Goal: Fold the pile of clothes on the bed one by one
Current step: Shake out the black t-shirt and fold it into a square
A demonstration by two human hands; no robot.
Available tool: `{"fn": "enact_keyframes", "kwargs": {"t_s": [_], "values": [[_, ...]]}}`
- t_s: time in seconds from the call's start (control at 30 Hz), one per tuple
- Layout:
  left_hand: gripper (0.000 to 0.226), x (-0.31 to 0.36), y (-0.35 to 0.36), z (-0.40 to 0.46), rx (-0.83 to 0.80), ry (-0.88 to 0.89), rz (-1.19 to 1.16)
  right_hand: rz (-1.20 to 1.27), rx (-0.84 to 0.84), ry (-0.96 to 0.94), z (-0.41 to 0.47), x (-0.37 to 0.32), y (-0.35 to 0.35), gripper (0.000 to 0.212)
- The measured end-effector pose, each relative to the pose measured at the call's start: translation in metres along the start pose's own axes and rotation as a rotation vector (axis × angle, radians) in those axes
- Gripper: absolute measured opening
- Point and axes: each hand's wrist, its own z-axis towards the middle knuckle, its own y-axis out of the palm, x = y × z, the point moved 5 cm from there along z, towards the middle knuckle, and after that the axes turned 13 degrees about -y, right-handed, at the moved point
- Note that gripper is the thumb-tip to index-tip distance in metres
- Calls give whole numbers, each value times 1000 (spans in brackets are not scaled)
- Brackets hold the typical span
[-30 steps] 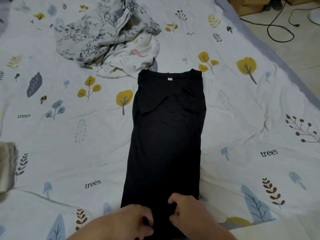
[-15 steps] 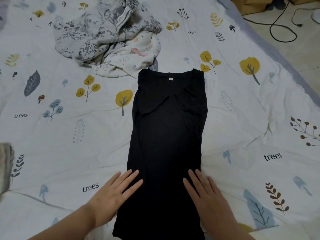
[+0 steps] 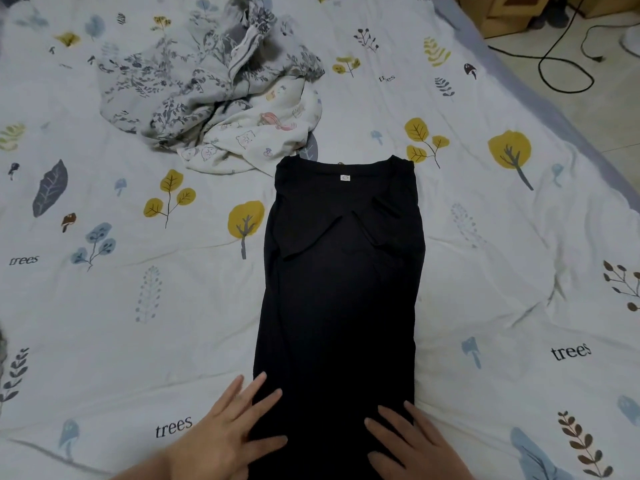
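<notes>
While both lie flat, fingers spread, the left hand and right hand press the black shirt's near end (sleeves folded in); bare bedsheet flanks both; unfolded pile far ahead-left.

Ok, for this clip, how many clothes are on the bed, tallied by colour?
Black shirt, laid flat with both sleeves folded in: 1
Grey floral garment, crumpled: 1
White cartoon-print garment, crumpled: 1
Total: 3, though the crumpled pile could hide more.
</notes>
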Motion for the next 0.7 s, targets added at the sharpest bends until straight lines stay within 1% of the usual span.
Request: {"fn": "enact_keyframes", "kwargs": {"t_s": [0.03,0.07,0.1,0.13,0.17,0.2,0.23,0.27,0.3,0.33,0.37,0.4,0.47,0.57,0.6,0.63,0.67,0.7], "values": [[39,-4,-3,4,-15,-15,-34,62,-39,55,11,9,-2,39],[39,-9,-6,11,-16,-43,-132,59,-61,103,17,20,-3,52],[36,-15,-17,18,-42,-81,-309,53,-15,122,22,30,-4,64],[29,-25,-31,26,-62,-124,-593,106,74,133,30,43,-12,65],[29,-36,-43,39,-151,-220,-787,276,139,183,38,58,-23,56],[36,-50,-56,51,-241,-339,-1033,528,250,296,42,76,-41,54],[43,-66,-65,63,-277,-454,-1192,748,373,451,48,93,-55,51],[46,-82,-78,78,-293,-583,-1341,990,417,632,53,111,-61,45],[44,-97,-91,95,-261,-676,-1441,1222,481,785,57,129,-63,37],[35,-114,-102,112,-200,-769,-1483,1302,517,910,61,149,-65,30],[27,-130,-110,129,-137,-837,-1503,1311,520,989,71,170,-69,27],[23,-142,-116,146,-108,-884,-1524,1310,532,1054,78,188,-73,27],[22,-162,-123,177,-81,-909,-1618,1345,592,1140,95,222,-77,30],[33,-178,-131,216,-19,-851,-1983,1562,709,1193,114,256,-82,20],[33,-182,-132,226,5,-840,-2121,1619,759,1227,118,266,-81,19],[33,-186,-128,235,23,-843,-2192,1644,795,1268,121,275,-77,17],[32,-188,-123,242,20,-875,-2190,1631,796,1313,124,282,-71,15],[31,-192,-113,247,13,-942,-2125,1586,763,1360,124,287,-63,16]]}}
